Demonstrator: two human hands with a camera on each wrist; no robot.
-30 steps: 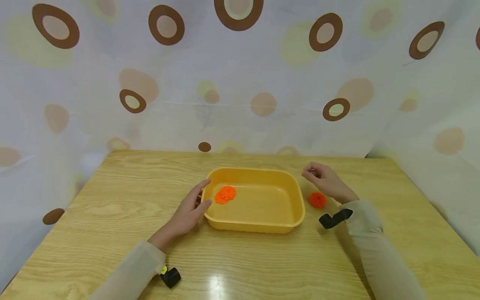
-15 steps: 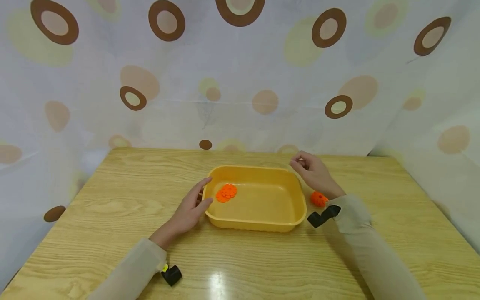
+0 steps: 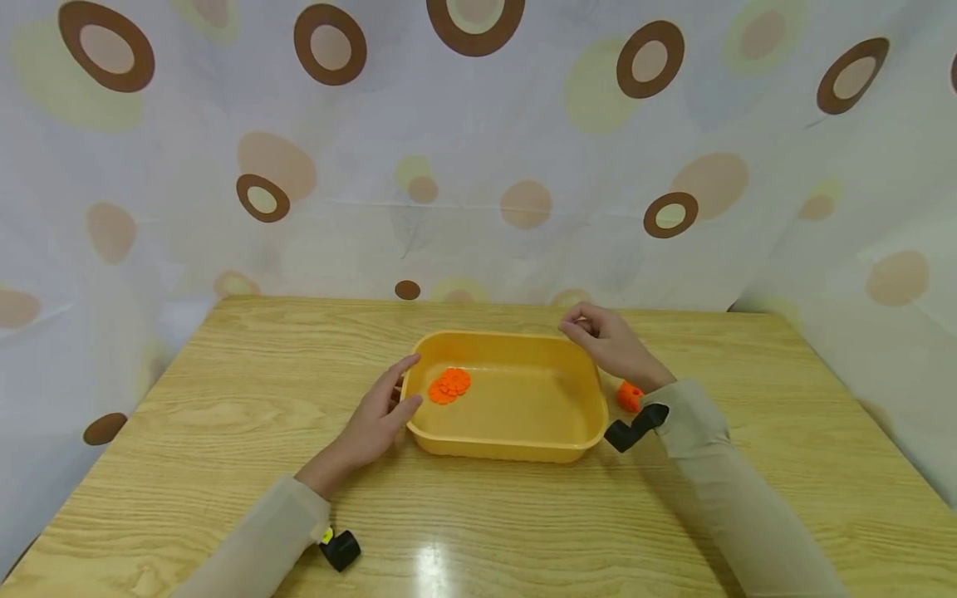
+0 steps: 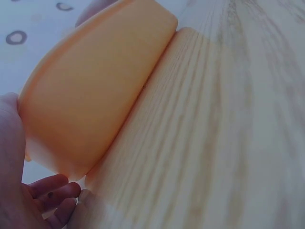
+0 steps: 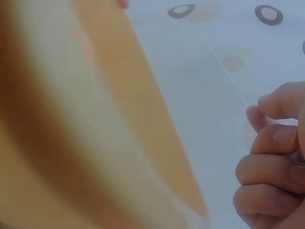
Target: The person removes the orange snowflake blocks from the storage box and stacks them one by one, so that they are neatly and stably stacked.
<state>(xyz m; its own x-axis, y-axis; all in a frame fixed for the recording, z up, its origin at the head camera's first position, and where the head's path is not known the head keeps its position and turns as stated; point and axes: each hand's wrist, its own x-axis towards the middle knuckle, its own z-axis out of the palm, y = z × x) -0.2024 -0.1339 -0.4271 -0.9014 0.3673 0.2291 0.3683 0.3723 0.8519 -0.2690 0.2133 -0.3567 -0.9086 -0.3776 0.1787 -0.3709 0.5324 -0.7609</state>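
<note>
My left hand [image 3: 376, 419] holds the left end of a yellow plastic tray [image 3: 493, 448], thumb and index finger at the rim. In the left wrist view, other fingers [image 4: 59, 188] curl beside the tray's outer wall [image 4: 90, 95]. Flat orange scalloped discs [image 3: 449, 385] overlap inside the tray at its left. My right hand [image 3: 609, 340] is above the tray's far right corner, its fingers curled and thumb near the index finger. Nothing shows between the right fingers [image 5: 262, 169]. Another orange scalloped piece [image 3: 630, 396] lies right of the tray, partly hidden by the right wrist.
The tray stands on a wooden table [image 3: 478, 531]. A white curtain [image 3: 463, 141] with brown and beige round shapes hangs behind the table and along its sides. Black cameras [image 3: 340, 550] are worn at both wrists.
My right hand has moved left, from beyond the orange piece to over the tray's far right corner, and its wrist now covers part of that piece. The left hand and tray stay put.
</note>
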